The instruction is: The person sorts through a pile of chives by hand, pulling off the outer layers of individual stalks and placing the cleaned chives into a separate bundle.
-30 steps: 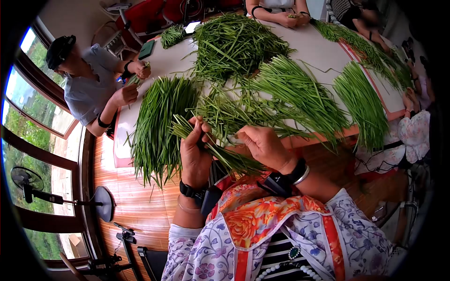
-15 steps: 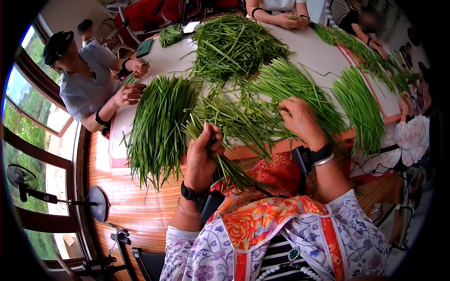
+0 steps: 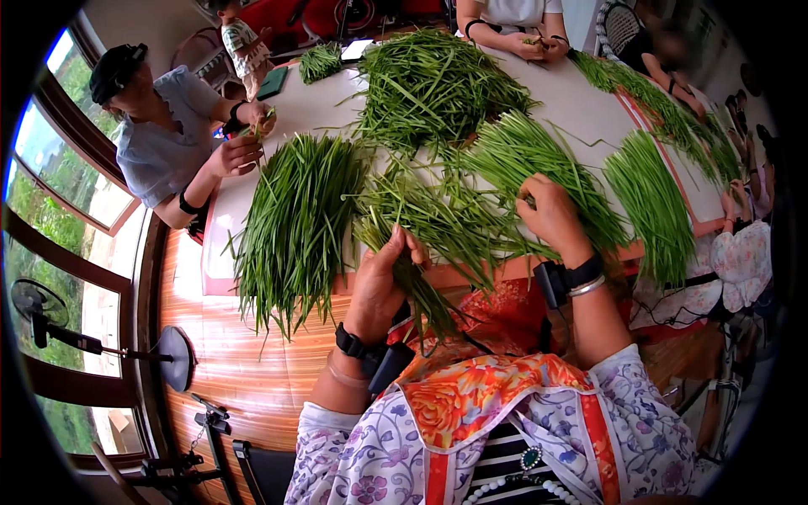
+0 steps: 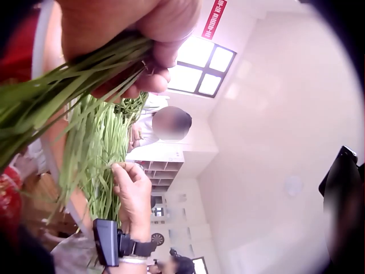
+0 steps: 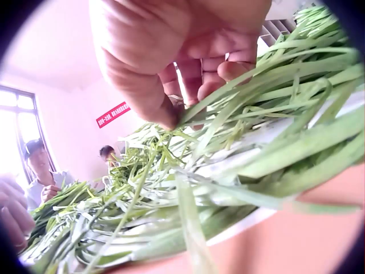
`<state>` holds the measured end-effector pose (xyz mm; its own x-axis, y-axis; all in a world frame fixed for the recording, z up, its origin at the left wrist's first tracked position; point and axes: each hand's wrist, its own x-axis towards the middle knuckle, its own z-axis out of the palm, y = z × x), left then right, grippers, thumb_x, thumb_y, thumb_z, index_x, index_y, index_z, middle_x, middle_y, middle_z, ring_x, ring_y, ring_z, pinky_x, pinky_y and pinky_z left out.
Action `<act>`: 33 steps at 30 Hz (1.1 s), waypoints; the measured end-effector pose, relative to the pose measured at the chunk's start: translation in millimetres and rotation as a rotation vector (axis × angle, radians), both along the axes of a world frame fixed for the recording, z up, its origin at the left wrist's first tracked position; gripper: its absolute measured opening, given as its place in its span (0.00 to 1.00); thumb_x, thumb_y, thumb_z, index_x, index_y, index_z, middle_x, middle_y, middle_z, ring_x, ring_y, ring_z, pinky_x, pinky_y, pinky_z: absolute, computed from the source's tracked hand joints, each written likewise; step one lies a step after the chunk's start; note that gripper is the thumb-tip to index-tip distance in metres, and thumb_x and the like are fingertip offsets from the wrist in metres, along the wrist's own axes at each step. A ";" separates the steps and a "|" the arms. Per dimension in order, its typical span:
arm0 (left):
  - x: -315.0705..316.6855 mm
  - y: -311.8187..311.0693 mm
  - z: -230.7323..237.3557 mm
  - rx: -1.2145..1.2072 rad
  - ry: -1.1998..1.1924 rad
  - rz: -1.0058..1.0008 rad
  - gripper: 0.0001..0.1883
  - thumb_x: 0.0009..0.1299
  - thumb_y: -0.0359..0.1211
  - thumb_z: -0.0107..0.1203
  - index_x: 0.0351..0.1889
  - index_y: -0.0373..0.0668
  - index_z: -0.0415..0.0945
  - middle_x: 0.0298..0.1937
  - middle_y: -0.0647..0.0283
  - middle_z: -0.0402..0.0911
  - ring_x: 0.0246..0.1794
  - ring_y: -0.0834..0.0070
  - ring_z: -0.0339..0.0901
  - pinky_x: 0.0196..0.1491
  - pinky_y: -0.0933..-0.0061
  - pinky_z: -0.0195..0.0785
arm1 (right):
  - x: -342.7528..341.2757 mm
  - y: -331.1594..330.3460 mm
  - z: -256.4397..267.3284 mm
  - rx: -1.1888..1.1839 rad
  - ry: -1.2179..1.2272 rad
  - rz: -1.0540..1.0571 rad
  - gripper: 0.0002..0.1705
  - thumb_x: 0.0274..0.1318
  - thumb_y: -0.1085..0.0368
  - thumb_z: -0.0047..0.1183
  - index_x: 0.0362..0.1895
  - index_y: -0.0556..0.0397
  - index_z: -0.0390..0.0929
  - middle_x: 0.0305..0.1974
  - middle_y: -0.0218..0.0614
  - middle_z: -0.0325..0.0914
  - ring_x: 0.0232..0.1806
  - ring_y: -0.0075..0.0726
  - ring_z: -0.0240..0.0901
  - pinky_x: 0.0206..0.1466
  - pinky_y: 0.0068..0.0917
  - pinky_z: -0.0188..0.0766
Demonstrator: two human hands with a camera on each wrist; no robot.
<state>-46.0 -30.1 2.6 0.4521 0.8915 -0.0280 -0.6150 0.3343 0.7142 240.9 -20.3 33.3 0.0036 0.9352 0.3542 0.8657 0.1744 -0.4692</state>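
Observation:
My left hand [image 3: 376, 286] grips a bunch of garlic chives [image 3: 427, 301], its thumb laid along the stalks and the leaves hanging down in front of the apron. To the right, my right hand [image 3: 557, 220] is over the table edge at loose, tangled chives [image 3: 446, 215]. In the right wrist view, the thumb and fingertips of that hand [image 5: 171, 51] pinch a flat chive leaf [image 5: 245, 85]. Straightened chives [image 3: 551, 160] lie just behind the right hand. Another thick layer of chives [image 3: 295, 219] drapes over the edge beyond the left hand.
On the white table [image 3: 562, 97] stands a large heap of chives [image 3: 442, 84] at the back, and a further sheaf [image 3: 652, 202] hangs over its right edge. Other people sit around it, one [image 3: 168, 118] at the left. A stand's round base [image 3: 176, 358] is on the floor.
My right hand has moved away from the left hand, rightward to the loose chives. The left hand keeps its bunch, whose leaves now hang more steeply. Another person has appeared at the back left.

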 end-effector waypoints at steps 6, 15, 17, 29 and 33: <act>2.9 3.0 6.8 -0.087 -0.023 -0.029 0.15 0.77 0.45 0.45 0.44 0.42 0.69 0.25 0.72 0.59 0.27 0.79 0.60 0.41 0.70 0.64 | 4.1 8.0 3.8 -0.050 0.225 0.121 0.07 0.52 0.70 0.57 0.32 0.61 0.74 0.23 0.43 0.76 0.23 0.37 0.72 0.29 0.30 0.68; 22.0 14.3 22.3 -0.125 -0.010 0.105 0.19 0.73 0.33 0.54 0.60 0.38 0.68 0.28 0.74 0.62 0.25 0.84 0.57 0.32 0.79 0.56 | -26.9 11.4 8.8 -0.237 0.573 0.441 0.07 0.57 0.70 0.57 0.35 0.61 0.75 0.26 0.25 0.72 0.29 0.19 0.65 0.35 0.22 0.67; 23.8 18.5 20.2 -0.104 0.002 0.109 0.17 0.73 0.33 0.54 0.58 0.38 0.69 0.28 0.73 0.65 0.26 0.84 0.58 0.31 0.80 0.56 | -36.4 11.1 10.9 -0.281 0.515 0.458 0.07 0.57 0.70 0.57 0.35 0.61 0.76 0.27 0.28 0.74 0.31 0.19 0.67 0.37 0.22 0.67; 6.5 11.6 26.4 0.043 0.078 0.316 0.11 0.72 0.32 0.56 0.48 0.36 0.76 0.30 0.70 0.73 0.23 0.85 0.62 0.27 0.82 0.56 | -83.9 22.6 9.5 0.143 0.012 0.612 0.09 0.50 0.69 0.54 0.37 0.57 0.73 0.34 0.44 0.75 0.41 0.54 0.70 0.45 0.43 0.69; -47.5 14.7 38.2 0.069 -0.137 0.463 0.12 0.74 0.32 0.54 0.51 0.37 0.73 0.30 0.71 0.71 0.24 0.85 0.59 0.26 0.82 0.54 | -66.1 27.6 1.7 0.132 -0.077 0.524 0.05 0.54 0.70 0.51 0.32 0.57 0.70 0.31 0.44 0.72 0.39 0.55 0.69 0.43 0.46 0.67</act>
<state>-93.5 -15.4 40.8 0.0032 0.9976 0.0698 -0.7776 -0.0414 0.6274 174.8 7.3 35.0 -0.4818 0.7522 0.4495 0.6777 0.6450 -0.3531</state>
